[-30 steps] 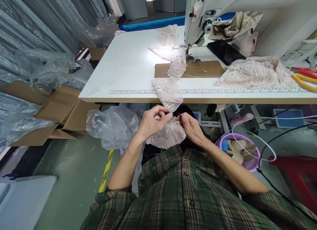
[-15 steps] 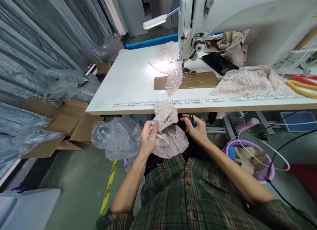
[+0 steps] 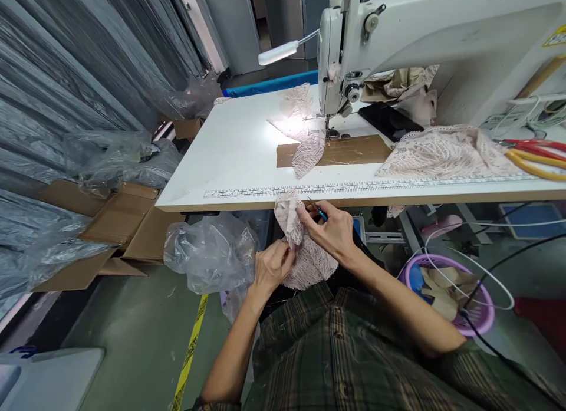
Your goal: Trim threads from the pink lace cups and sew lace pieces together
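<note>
The left hand point(image 3: 272, 263) is below the front edge of the table point(image 3: 221, 157). Its fingers are curled inward, and with the fingertips and the thumb it pinches a gathered part of the pale pink lace cloth point(image 3: 312, 266). The right hand point(image 3: 333, 231) is also just before the front edge of the table, a little higher than the left one. It is half closed and keeps small snips point(image 3: 322, 214) with a blue handle among its fingers; the dark tip is directed toward the table. The thumb of this same hand is at the lace cloth and seems to press on it. Whether the blades of the snips are apart, I cannot tell.

The lace cloth is in front of the table, between the two hands; its upper end overlaps the table edge in the view, but I cannot tell if it touches there. Its lower part lies spread over the person's lap, lower than the table.

On the table, behind the hands, a lace strip point(image 3: 308, 154) lies across a brown strip point(image 3: 354, 151), beside the needle of the sewing machine point(image 3: 331, 63). On the table's right part is a lace pile point(image 3: 451, 154).
</note>
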